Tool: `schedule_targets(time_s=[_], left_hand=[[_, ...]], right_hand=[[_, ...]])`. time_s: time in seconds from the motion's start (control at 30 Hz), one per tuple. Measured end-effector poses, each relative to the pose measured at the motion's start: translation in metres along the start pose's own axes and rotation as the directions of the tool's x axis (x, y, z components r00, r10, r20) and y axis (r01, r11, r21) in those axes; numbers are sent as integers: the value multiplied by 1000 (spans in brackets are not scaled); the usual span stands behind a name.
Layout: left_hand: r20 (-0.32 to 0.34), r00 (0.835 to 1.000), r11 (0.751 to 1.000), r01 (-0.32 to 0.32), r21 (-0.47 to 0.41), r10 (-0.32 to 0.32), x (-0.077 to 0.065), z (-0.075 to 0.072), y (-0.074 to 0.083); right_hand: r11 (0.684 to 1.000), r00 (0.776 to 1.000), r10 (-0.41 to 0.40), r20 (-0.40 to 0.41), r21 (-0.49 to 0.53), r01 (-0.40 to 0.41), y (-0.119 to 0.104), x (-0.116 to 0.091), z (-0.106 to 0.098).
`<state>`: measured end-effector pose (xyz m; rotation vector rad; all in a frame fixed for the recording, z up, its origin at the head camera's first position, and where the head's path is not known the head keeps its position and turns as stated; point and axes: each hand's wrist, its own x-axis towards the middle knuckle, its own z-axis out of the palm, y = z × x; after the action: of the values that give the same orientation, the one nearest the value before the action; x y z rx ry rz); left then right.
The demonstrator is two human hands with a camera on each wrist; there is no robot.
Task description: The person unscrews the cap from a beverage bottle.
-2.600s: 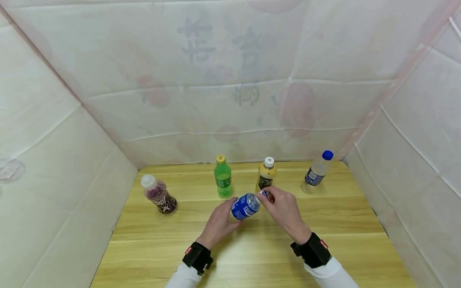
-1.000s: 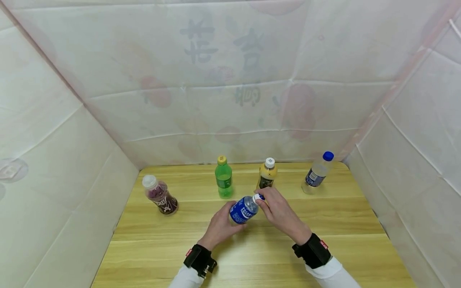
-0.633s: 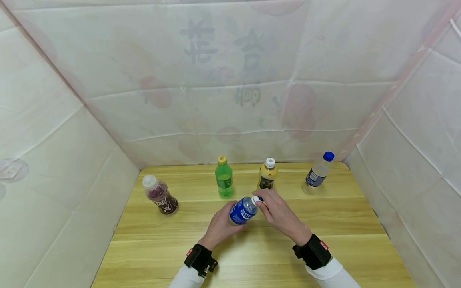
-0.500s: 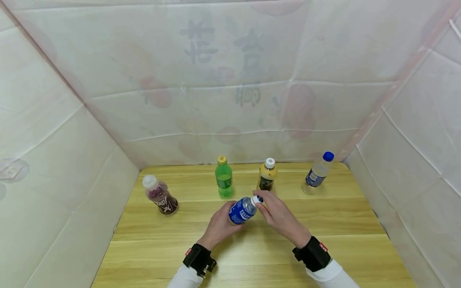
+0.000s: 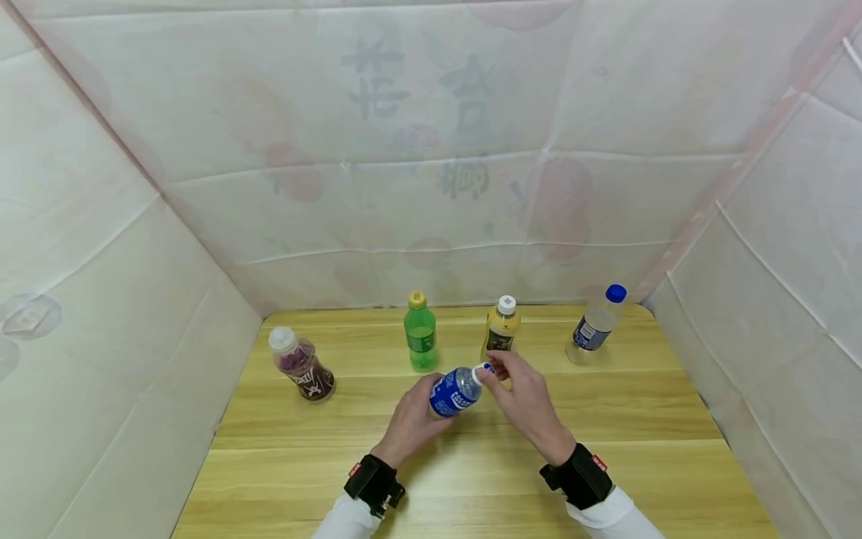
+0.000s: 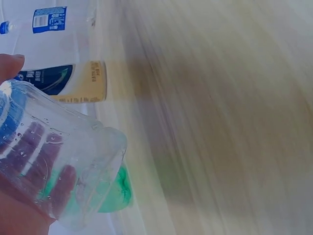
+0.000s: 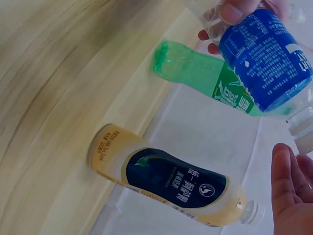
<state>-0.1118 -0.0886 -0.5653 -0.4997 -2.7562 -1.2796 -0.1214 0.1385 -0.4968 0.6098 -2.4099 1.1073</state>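
Tilted over the table, a clear plastic bottle (image 5: 453,394) with a blue label lies in my left hand (image 5: 409,421), its neck pointing up to the right. Its clear base (image 6: 93,161) shows in the left wrist view, with my fingers visible through the plastic. My right hand (image 5: 530,402) is at the white and blue bottle cap (image 5: 479,371), thumb and fingers around it. In the right wrist view, fingertips (image 7: 281,156) sit right at the cap's edge, while part of the grip is out of frame. The cap is on the neck.
Behind the hands stand a green bottle (image 5: 420,333) with a yellow cap and a yellow milk-tea bottle (image 5: 503,323). A purple drink bottle (image 5: 303,367) is at left, a clear blue-capped bottle (image 5: 592,326) at right. White sheeting (image 5: 431,217) surrounds the wooden table (image 5: 289,464).
My right hand turned over the cap, then turned back, its fingers lifting and spreading a little around it. The bottle stays nearly in place in my left hand; the other bottles stand unmoved.
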Motion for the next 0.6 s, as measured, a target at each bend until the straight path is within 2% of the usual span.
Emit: schedule_targets(time_s=[0.23,0.4,0.6], left_hand=[[13,1000,1000,0,-8,0,0,0,-5],[17,1000,999,-2,-43,3,0,1,-6],[39,999,996,28,-87,-25,0,-1,-4]], right_hand=[[998,1000,-22,17,-58,23,-2,2,1],[998,997,-55,50,-34,57,-6,3,-1],[996,991,-94,97,19,92,-8,3,-5]])
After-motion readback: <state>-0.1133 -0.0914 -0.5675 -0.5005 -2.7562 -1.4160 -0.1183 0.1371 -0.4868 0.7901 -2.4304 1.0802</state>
